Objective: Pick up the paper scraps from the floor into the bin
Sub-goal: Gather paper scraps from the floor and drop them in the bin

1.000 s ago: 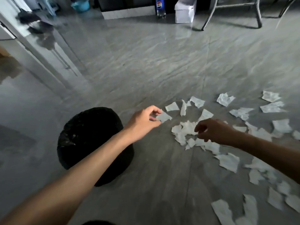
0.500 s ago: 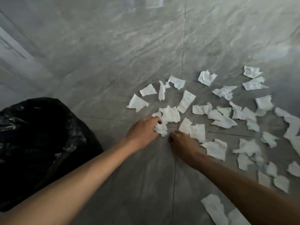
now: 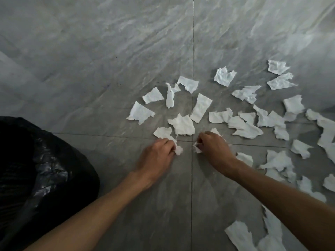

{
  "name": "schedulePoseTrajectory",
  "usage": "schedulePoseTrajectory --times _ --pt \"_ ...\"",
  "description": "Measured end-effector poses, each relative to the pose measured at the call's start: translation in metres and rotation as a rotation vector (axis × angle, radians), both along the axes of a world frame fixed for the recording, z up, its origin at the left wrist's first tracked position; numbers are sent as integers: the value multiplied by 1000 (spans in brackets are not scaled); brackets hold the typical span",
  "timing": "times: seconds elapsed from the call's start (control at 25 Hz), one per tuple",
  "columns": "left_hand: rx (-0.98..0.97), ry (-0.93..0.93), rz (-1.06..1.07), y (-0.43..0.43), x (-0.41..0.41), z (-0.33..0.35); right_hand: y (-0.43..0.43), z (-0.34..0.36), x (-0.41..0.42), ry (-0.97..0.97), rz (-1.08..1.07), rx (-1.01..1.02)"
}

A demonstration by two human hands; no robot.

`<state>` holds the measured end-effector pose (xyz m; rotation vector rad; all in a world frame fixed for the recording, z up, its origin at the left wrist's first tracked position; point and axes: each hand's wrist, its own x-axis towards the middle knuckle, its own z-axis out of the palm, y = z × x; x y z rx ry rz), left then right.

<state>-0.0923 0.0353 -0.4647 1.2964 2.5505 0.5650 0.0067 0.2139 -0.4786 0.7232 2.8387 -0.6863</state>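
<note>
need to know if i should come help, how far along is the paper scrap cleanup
Early on. Nothing shows as binned: the bin's black liner looks dark inside, its contents unreadable. In hand: the left hand is closed on a white scrap at the floor, and the right hand pinches another scrap. Left: dozens of paper scraps are spread over the grey floor tiles, mostly to the right.

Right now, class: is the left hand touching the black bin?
Apart. The head view shows bare grey floor between the left hand and the black bin.
</note>
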Motion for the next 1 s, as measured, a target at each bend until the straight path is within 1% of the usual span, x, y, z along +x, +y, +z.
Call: schedulePoseTrajectory --times 0.08,0.12,0.24,0.28,0.36,0.52,0.64,0.76,0.84,1.0 --pt "59 80 48 3 -9 2 1 -2 3 57 14 10" --pt "39 82 57 6 -17 1 2 0 5 83 8 2" --pt "-132 10 40 18 -34 -11 3 7 9 147 -42 -90" --pt "-157 24 12 20 -35 -16 2 11 10 170 -72 -124" --pt "-120 20 -3 20 -32 -21 2 20 12 227 -171 -214" --pt "-91 -115 74 11 -23 -5 -3 35 13 277 -374 -440" --pt "28 -167 174 1 -21 40 -14 49 10 290 -442 -657" --pt "140 -175 236 -16 -25 109 -33 67 -3 284 -433 -858" --pt "182 -133 242 -36 -26 155 -50 84 -16 284 -405 -936" --pt "352 -110 290 -109 -29 231 -95 133 -49 320 -268 -1028"
